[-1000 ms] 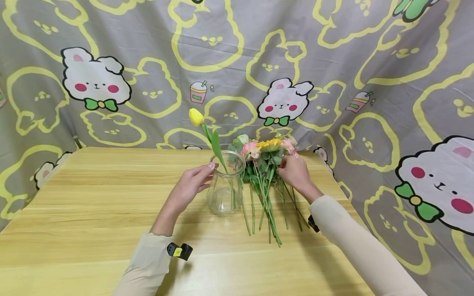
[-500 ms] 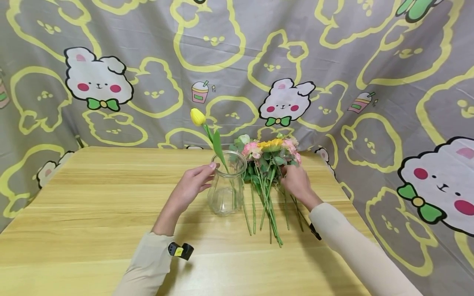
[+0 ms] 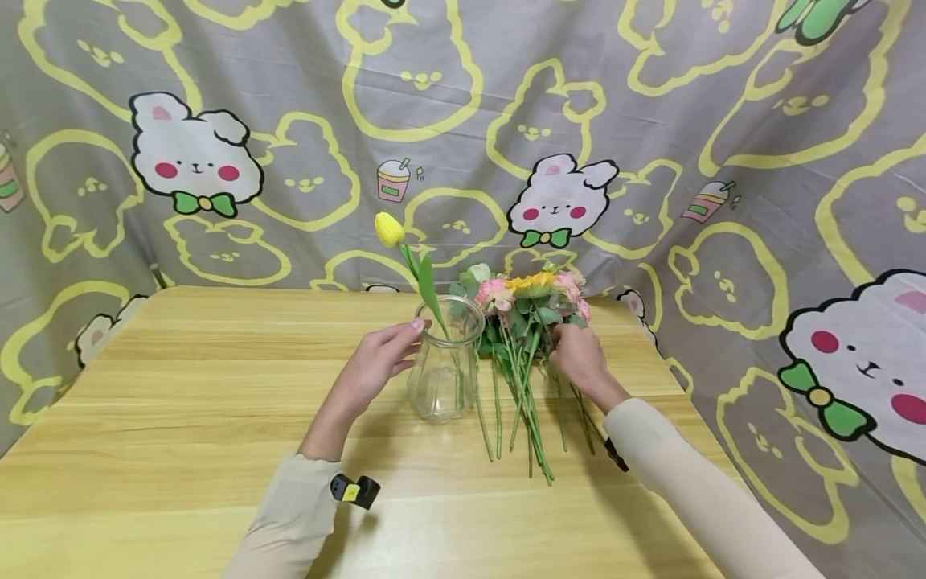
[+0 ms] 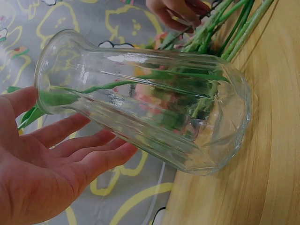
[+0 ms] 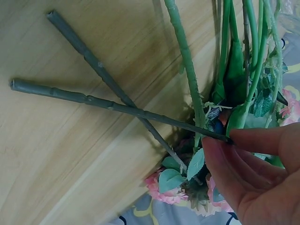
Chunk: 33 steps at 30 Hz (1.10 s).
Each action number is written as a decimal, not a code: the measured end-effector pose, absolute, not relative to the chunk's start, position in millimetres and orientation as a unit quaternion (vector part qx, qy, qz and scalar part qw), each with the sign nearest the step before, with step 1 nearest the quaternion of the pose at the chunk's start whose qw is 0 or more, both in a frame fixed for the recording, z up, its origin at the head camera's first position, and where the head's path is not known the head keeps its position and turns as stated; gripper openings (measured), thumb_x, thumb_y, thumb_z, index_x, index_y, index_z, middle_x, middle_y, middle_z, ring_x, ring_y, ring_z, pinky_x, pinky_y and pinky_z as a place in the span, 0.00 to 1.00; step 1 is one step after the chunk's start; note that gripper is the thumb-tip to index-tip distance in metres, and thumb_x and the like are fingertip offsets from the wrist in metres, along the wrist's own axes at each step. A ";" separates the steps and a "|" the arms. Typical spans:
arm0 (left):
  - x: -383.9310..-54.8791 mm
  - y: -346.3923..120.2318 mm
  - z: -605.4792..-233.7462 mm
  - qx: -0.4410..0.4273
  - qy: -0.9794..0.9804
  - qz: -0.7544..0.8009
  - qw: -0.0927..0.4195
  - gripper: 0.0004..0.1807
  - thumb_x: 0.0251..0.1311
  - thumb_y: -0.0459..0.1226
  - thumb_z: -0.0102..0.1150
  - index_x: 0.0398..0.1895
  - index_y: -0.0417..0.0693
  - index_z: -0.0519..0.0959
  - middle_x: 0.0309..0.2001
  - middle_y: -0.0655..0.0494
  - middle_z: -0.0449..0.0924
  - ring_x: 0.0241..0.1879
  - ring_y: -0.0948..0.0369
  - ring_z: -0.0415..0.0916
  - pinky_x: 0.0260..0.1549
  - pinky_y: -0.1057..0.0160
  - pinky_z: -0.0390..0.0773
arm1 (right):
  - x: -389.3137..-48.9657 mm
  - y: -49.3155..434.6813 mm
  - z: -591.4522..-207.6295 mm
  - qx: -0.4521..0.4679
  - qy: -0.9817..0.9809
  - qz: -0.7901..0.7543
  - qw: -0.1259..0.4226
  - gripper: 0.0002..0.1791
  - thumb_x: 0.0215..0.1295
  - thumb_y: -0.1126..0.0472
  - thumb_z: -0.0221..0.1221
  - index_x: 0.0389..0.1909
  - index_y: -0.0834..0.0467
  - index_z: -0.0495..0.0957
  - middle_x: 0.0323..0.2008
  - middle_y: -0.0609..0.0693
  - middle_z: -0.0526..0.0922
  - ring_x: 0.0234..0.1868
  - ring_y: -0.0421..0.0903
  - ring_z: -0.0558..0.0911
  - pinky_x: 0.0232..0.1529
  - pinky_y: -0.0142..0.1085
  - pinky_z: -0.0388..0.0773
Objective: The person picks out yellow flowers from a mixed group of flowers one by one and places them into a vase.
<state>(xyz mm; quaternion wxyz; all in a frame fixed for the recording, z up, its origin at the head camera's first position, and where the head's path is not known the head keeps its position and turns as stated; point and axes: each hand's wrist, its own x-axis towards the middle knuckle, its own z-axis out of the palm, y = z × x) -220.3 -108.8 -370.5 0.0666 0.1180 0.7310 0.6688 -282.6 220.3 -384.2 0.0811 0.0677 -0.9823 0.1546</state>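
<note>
A clear glass vase (image 3: 443, 378) stands on the table with one yellow tulip (image 3: 389, 230) leaning left out of its mouth. My left hand (image 3: 379, 358) is at the vase's left side; in the left wrist view its thumb touches the rim and its loosely extended fingers lie along the glass. Right of the vase lies a bunch of flowers (image 3: 531, 285) in pink, yellow and white, stems toward me. My right hand (image 3: 579, 354) is among them, pinching a dark green flower stem (image 5: 112, 105) between thumb and fingers. A second dark stem (image 5: 89, 56) crosses under it.
The wooden table (image 3: 181, 402) reaches back to a grey curtain (image 3: 289, 64) with rabbit drawings, which also hangs along the right side. Several green stems (image 3: 538, 450) spread over the tabletop between vase and right forearm.
My right hand has lowered slightly into the flowers toward the stems, its fingers now closed on one. The left hand, vase and tulip keep their places; the view shifts slightly.
</note>
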 end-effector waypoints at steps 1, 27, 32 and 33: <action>-220.4 -108.6 -370.5 0.118 0.731 0.669 0.067 0.38 0.74 0.60 0.48 0.73 0.42 0.69 0.73 0.46 0.68 0.72 0.47 0.67 0.69 0.48 0.73 | -282.6 220.3 -384.0 0.067 -0.982 0.155 0.079 0.17 0.49 0.76 0.53 0.38 0.68 0.85 0.34 0.64 0.86 0.29 0.57 0.81 0.32 0.51 0.83; -218.4 -109.4 -369.2 0.116 0.726 0.674 0.069 0.37 0.74 0.59 0.49 0.72 0.42 0.70 0.73 0.43 0.68 0.72 0.46 0.67 0.70 0.46 0.72 | -277.9 207.4 -342.5 0.095 -0.973 0.187 0.095 0.09 0.52 0.75 0.51 0.22 0.61 0.77 0.17 0.53 0.75 0.20 0.47 0.65 0.25 0.38 0.65; -217.9 -108.9 -368.6 0.117 0.726 0.675 0.066 0.37 0.74 0.59 0.49 0.73 0.42 0.69 0.73 0.45 0.68 0.72 0.46 0.67 0.70 0.45 0.71 | -277.3 203.6 -331.2 0.096 -0.973 0.187 0.097 0.07 0.57 0.72 0.54 0.26 0.61 0.80 0.19 0.55 0.79 0.17 0.46 0.65 0.22 0.36 0.64; -217.6 -108.9 -368.5 0.117 0.726 0.675 0.066 0.37 0.74 0.59 0.49 0.73 0.42 0.69 0.73 0.45 0.68 0.72 0.46 0.67 0.70 0.45 0.71 | -277.3 202.6 -328.8 0.096 -0.972 0.188 0.098 0.07 0.58 0.72 0.54 0.26 0.60 0.79 0.19 0.54 0.79 0.17 0.46 0.65 0.21 0.36 0.64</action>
